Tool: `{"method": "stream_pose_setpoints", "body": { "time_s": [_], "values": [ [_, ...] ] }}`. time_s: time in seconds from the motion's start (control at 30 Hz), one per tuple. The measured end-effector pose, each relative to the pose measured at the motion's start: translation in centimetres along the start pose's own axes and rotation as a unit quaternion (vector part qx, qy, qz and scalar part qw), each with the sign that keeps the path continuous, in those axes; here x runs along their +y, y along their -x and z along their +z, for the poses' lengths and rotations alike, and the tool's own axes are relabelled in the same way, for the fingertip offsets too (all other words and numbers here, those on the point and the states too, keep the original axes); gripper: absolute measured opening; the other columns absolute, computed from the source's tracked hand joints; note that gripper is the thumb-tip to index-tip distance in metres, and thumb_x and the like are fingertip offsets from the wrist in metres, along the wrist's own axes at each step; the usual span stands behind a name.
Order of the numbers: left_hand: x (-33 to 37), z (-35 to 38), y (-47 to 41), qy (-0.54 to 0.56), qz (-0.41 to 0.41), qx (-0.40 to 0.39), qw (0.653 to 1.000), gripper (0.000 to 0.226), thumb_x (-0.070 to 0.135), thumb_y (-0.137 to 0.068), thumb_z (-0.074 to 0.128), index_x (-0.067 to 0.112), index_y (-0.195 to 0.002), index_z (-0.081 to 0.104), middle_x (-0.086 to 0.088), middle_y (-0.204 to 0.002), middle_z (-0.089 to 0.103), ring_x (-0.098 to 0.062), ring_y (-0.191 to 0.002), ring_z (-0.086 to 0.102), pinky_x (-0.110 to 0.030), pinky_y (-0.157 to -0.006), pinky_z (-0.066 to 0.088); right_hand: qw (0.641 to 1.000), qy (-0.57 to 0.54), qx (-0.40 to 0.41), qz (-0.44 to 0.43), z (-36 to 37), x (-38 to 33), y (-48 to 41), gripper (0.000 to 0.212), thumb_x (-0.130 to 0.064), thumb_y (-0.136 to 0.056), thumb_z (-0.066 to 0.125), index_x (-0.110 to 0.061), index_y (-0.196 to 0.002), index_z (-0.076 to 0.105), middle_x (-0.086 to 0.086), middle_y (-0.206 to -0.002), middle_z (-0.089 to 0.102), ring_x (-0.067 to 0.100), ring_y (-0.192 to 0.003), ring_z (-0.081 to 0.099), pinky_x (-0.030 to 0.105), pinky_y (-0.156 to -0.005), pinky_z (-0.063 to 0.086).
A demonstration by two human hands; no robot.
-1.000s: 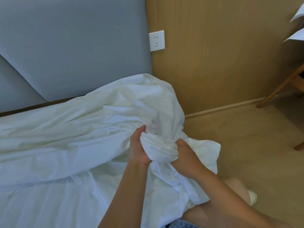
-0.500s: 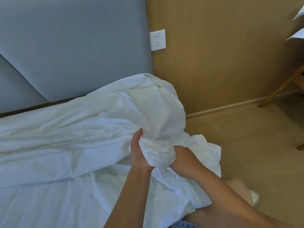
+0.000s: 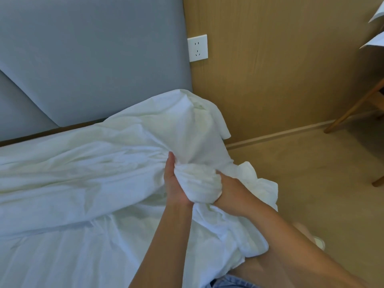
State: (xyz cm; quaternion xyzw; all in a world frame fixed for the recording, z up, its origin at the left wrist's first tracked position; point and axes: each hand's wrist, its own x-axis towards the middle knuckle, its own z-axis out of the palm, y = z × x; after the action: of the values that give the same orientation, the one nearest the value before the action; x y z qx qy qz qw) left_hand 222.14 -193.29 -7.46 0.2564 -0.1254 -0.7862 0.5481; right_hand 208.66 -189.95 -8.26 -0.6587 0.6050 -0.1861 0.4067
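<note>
Fingers of left hand [image 3: 175,183] and right hand [image 3: 231,191] clutch bunched sheet [image 3: 197,183], tips hidden

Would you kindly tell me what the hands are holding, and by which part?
The crumpled white fabric bed sheet is held by one gathered bunch of cloth: the left hand grips the bunch's left side, the right hand its right side.
</note>
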Motion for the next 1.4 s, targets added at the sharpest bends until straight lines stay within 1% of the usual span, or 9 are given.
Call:
{"method": "stream_pose_setpoints", "body": {
  "time_s": [0.1,0.37,0.57,0.67,0.97,1.07,1.17,1.33,1.4],
  "values": [
    [-0.2,-1.0,0.4,-0.032,-0.047,0.037,0.998,0.044,0.045,-0.075,0.057,0.010,-0.098,0.071,-0.013,-0.091,0.073,-0.030,-0.082,0.071,-0.040,-0.066,0.056,0.999,0.039,0.013,-0.003,1.3,0.7,0.6,0.025,-0.023,-0.086,0.057,-0.030,-0.068,0.041,-0.013,-0.068,0.047,0.008,-0.066,0.049,0.017,-0.054,0.032],
    [-1.4,1.2,-3.3,0.018,-0.002,0.045,0.999,0.060,0.044,-0.096,0.037,0.013,-0.058,0.070,-0.002,-0.057,0.065,-0.016,-0.058,0.069,-0.026,-0.054,0.055,0.990,-0.111,0.088,-0.013,0.2,0.4,1.0,0.014,-0.025,-0.089,0.061,-0.026,-0.077,0.053,-0.013,-0.071,0.057,0.004,-0.069,0.057,0.014,-0.061,0.042],
    [0.7,0.2,-0.7,-0.037,-0.058,-0.002,0.998,0.056,0.038,-0.065,0.073,0.001,-0.107,0.066,-0.020,-0.097,0.070,-0.036,-0.088,0.069,-0.045,-0.072,0.057,0.997,-0.078,0.014,0.017,-0.4,-0.4,0.2,0.071,-0.040,-0.079,0.069,-0.026,-0.138,0.032,-0.002,-0.121,0.057,0.019,-0.107,0.057,0.037,-0.092,0.048],
    [0.5,-0.7,1.1,-0.031,-0.085,-0.015,0.996,0.061,0.026,-0.045,0.087,-0.001,-0.098,0.071,-0.019,-0.091,0.069,-0.035,-0.083,0.069,-0.044,-0.072,0.057,0.999,0.031,-0.021,-0.006,1.0,-0.2,0.3,0.009,-0.027,-0.090,0.058,-0.031,-0.095,0.052,0.002,-0.111,0.055,0.021,-0.104,0.056,0.022,-0.075,0.043],
    [-1.0,1.3,-2.5,-0.071,-0.056,0.103,0.991,0.040,0.038,-0.095,0.039,0.010,-0.079,0.062,-0.007,-0.066,0.069,-0.021,-0.064,0.071,-0.034,-0.066,0.047,0.996,-0.074,0.042,0.007,-0.2,0.9,1.3,0.006,-0.020,-0.084,0.062,-0.019,-0.086,0.056,-0.007,-0.079,0.059,0.015,-0.079,0.059,0.030,-0.072,0.048],
    [-1.4,1.2,-2.4,-0.014,-0.043,0.079,0.996,0.051,0.045,-0.095,0.038,0.012,-0.072,0.068,-0.005,-0.066,0.069,-0.018,-0.066,0.071,-0.032,-0.063,0.052,0.994,-0.107,0.031,0.014,-0.3,1.0,1.3,0.039,-0.023,-0.075,0.071,-0.021,-0.110,0.054,-0.010,-0.096,0.061,0.010,-0.090,0.059,0.027,-0.078,0.049],
    [-0.6,0.1,-0.8,-0.015,-0.034,0.066,0.997,0.047,0.045,-0.084,0.053,0.008,-0.111,0.065,-0.015,-0.103,0.071,-0.031,-0.095,0.068,-0.044,-0.079,0.053,0.995,-0.094,0.006,0.008,-0.1,1.4,1.0,0.100,-0.035,-0.065,0.081,-0.033,-0.144,0.019,-0.020,-0.123,0.043,0.003,-0.109,0.048,0.026,-0.094,0.043],
    [-0.7,-1.2,0.5,-0.055,-0.082,0.060,0.993,0.036,0.032,-0.076,0.051,0.006,-0.075,0.076,-0.014,-0.078,0.072,-0.032,-0.074,0.070,-0.040,-0.068,0.054,0.998,-0.021,0.051,-0.024,1.4,0.8,0.5,0.028,-0.021,-0.080,0.067,-0.032,-0.080,0.041,0.005,-0.111,0.052,0.016,-0.092,0.053,0.020,-0.073,0.042],
    [-0.5,-0.8,-0.4,-0.079,-0.079,0.114,0.987,0.039,0.037,-0.088,0.045,0.009,-0.090,0.072,-0.013,-0.083,0.073,-0.031,-0.079,0.070,-0.041,-0.070,0.050,0.993,-0.072,0.090,-0.019,1.3,1.0,0.4,0.022,-0.017,-0.081,0.066,-0.026,-0.091,0.047,0.001,-0.109,0.055,0.014,-0.095,0.054,0.017,-0.075,0.041]
  ]
}}
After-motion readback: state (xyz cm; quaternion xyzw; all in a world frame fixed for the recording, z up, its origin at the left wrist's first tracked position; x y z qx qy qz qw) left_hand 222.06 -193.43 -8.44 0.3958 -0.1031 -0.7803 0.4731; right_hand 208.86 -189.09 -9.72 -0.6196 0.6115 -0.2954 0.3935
